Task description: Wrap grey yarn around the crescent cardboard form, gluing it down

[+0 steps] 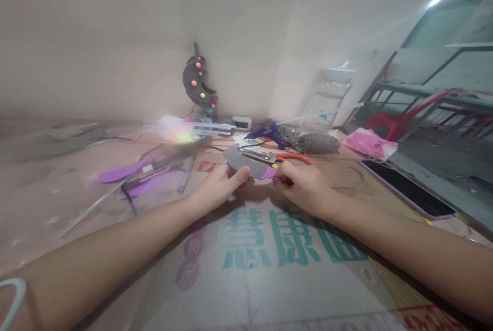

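Note:
My left hand (221, 187) grips a flat grey piece (246, 161) with a rounded edge, thumb on top; it looks wrapped in yarn. At its right end a small purple strip (268, 172) shows, pinched by the closed fingers of my right hand (298, 182). Whether the strip is attached to the grey piece, I cannot tell. Just behind lie scissors (265, 156) with orange handles. Beyond them rests a blue glue gun (267, 133), beside a skein of grey yarn (318, 142).
Purple sheets (119, 171) and clear sticks (208, 126) lie to the left. A crescent ornament (197, 81) with coloured balls hangs on the wall. Behind stands a clear water bottle (327, 97). On the right are a phone (408, 187) and a pink packet (370, 143).

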`<action>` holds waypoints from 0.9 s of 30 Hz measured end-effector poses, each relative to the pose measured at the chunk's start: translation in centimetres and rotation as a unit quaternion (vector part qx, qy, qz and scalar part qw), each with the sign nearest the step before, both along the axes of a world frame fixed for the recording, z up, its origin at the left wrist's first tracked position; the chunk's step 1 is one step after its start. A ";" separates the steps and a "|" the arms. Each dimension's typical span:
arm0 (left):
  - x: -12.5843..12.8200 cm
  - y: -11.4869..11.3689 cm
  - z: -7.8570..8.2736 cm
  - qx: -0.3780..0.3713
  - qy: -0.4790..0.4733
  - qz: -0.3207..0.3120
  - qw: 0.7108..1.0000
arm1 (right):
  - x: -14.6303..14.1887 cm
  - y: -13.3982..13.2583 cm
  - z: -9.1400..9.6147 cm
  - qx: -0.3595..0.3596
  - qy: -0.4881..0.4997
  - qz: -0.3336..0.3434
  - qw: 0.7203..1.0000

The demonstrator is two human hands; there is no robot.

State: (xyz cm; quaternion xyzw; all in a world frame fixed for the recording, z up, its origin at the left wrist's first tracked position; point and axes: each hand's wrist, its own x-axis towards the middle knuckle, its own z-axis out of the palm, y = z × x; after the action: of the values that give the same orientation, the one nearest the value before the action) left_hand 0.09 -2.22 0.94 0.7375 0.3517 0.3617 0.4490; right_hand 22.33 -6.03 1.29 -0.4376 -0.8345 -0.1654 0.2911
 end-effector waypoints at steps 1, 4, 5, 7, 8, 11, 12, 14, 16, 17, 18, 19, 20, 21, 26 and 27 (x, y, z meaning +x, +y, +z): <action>0.0 0.1 -0.1 -0.022 0.006 0.012 1.000 | 0.0 0.0 0.0 -0.006 -0.017 -0.005 1.000; 0.1 0.3 -0.2 -0.051 -0.013 0.057 0.997 | -0.4 -0.1 -0.1 -0.041 -0.047 0.001 0.998; 0.1 0.4 -0.2 -0.052 -0.028 0.066 0.996 | -0.5 -0.2 -0.1 -0.047 -0.049 0.010 0.998; 0.1 0.7 -0.3 -0.048 -0.064 0.078 0.994 | -0.7 -0.5 -0.1 -0.044 -0.052 0.036 0.997; 0.2 0.8 -0.3 -0.046 -0.080 0.081 0.992 | -0.8 -0.6 -0.1 -0.037 -0.057 0.051 0.996; 0.3 1.2 -0.6 -0.055 -0.114 0.080 0.989 | -1.0 -0.9 0.1 -0.009 -0.071 0.082 0.994; 0.3 1.2 -0.7 -0.061 -0.123 0.079 0.987 | -1.0 -0.9 0.1 0.001 -0.072 0.086 0.994; 0.4 1.3 -0.8 -0.070 -0.140 0.079 0.985 | -0.8 -0.7 0.4 0.012 -0.068 0.082 0.994; 0.4 1.3 -0.8 -0.071 -0.150 0.081 0.983 | -0.5 -0.3 0.6 0.006 -0.045 0.061 0.997; 0.5 1.3 -0.8 -0.069 -0.151 0.082 0.983 | -0.3 0.0 0.8 -0.008 -0.025 0.046 0.999; 0.4 1.3 -0.8 -0.066 -0.148 0.083 0.983 | -0.1 0.2 1.0 -0.028 -0.003 0.030 0.999; 0.4 1.3 -0.8 -0.061 -0.143 0.085 0.984 | 0.2 0.4 1.1 -0.054 0.018 0.015 0.998; 0.4 1.4 -0.8 -0.052 -0.138 0.092 0.985 | 0.3 0.6 1.2 -0.085 0.034 0.003 0.996; 0.3 1.4 -0.9 -0.041 -0.134 0.103 0.985 | 0.4 0.7 1.3 -0.120 0.041 -0.003 0.992; -0.3 2.2 -1.2 0.037 -0.148 0.164 0.975 | -0.5 -0.5 1.2 -0.254 0.015 0.066 0.965; -0.4 2.3 -1.2 0.048 -0.152 0.167 0.973 | -0.9 -1.2 1.3 -0.274 0.018 0.093 0.957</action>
State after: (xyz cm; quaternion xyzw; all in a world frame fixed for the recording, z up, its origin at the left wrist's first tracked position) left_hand -0.33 0.11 -0.28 0.6254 0.3798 0.5561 0.3942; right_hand 21.41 -7.19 2.61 -0.4242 -0.8793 0.1055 0.1892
